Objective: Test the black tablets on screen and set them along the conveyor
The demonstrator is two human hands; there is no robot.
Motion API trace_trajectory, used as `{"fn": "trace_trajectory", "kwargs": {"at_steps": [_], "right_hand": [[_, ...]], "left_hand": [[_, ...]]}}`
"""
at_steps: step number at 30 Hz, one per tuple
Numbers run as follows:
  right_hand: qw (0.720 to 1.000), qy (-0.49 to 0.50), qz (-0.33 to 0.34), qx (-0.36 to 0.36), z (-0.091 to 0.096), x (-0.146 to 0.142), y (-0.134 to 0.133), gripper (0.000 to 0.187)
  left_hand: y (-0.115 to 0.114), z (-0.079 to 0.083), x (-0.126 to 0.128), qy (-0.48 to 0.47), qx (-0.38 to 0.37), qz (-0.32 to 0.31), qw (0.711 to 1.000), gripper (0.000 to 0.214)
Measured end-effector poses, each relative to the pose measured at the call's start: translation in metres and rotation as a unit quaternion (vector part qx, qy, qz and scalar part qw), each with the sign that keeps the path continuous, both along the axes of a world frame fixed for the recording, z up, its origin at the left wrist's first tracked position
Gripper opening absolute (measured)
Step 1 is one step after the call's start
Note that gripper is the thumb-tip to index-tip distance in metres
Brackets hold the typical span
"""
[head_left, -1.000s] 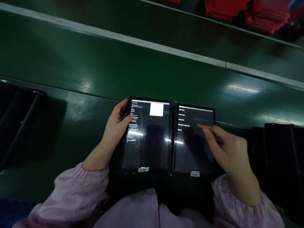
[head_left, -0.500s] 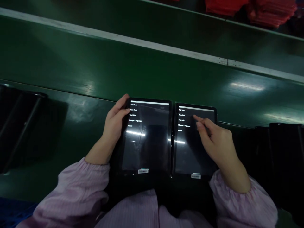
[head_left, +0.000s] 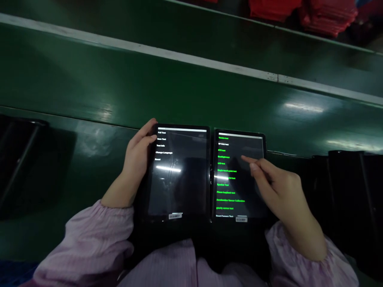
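Note:
Two dark tablets lie side by side in front of me, with a narrow gap between them. My left hand (head_left: 137, 153) grips the upper left edge of the left tablet (head_left: 182, 183), thumb on its front and fingers behind. White menu lines, among them "Full Test" and "Item Test", show on that screen. Over the right tablet (head_left: 233, 187) is my right hand (head_left: 275, 183), holding nothing, its index finger pointing at the screen and the other fingers bent. Mostly green test names fill the right screen. Whether the fingertip touches the glass I cannot tell. Each tablet carries a small white label near its bottom.
Dark, stacked flat items (head_left: 20, 159) stand on the green bench at the left, and similar dark ones (head_left: 356, 191) at the right. A pale strip (head_left: 179, 57) crosses the green surface. Beyond it, red packets (head_left: 327, 18) are piled at the upper right.
The right tablet's screen has switched from the white menu to a longer, mostly green test list. My right fingertip has moved a little down the screen. My left hand keeps its hold.

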State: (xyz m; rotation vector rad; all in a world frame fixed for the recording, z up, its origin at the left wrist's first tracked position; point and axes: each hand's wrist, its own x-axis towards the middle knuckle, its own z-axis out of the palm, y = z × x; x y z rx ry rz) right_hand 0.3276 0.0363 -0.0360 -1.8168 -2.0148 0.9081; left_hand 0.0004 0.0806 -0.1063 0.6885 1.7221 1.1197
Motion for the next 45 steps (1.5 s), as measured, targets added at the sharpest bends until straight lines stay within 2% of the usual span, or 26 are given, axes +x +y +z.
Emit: {"fn": "trace_trajectory", "kwargs": {"at_steps": [7, 14, 27, 34, 39, 42, 45], "right_hand": [[0.999, 0.015, 0.025, -0.030, -0.004, -0.004, -0.002, 0.038], [0.999, -0.001, 0.033, -0.017, -0.004, -0.005, 0.000, 0.044], [0.999, 0.007, 0.022, -0.023, -0.005, -0.006, 0.000, 0.040], [0.999, 0.008, 0.028, -0.028, -0.007, -0.006, 0.000, 0.043], [0.999, 0.018, 0.018, -0.019, -0.006, -0.004, 0.000, 0.042], [1.000, 0.020, 0.006, 0.000, -0.004, -0.003, 0.000, 0.044], [1.000, 0.016, 0.003, -0.001, -0.002, -0.003, -0.001, 0.045]], "left_hand": [[-0.001, 0.000, -0.002, 0.003, -0.006, -0.017, 1.000, 0.038], [0.002, 0.003, -0.001, 0.032, -0.051, -0.018, 0.998, 0.042], [0.001, 0.006, 0.000, 0.015, -0.043, -0.026, 0.999, 0.047], [0.001, -0.001, -0.005, -0.005, -0.026, -0.030, 0.999, 0.048], [0.000, 0.000, -0.016, -0.059, -0.009, -0.094, 0.994, 0.062], [-0.003, 0.002, -0.020, -0.050, -0.032, -0.132, 0.989, 0.077], [-0.004, -0.003, -0.024, -0.028, -0.037, -0.140, 0.989, 0.091]]}}
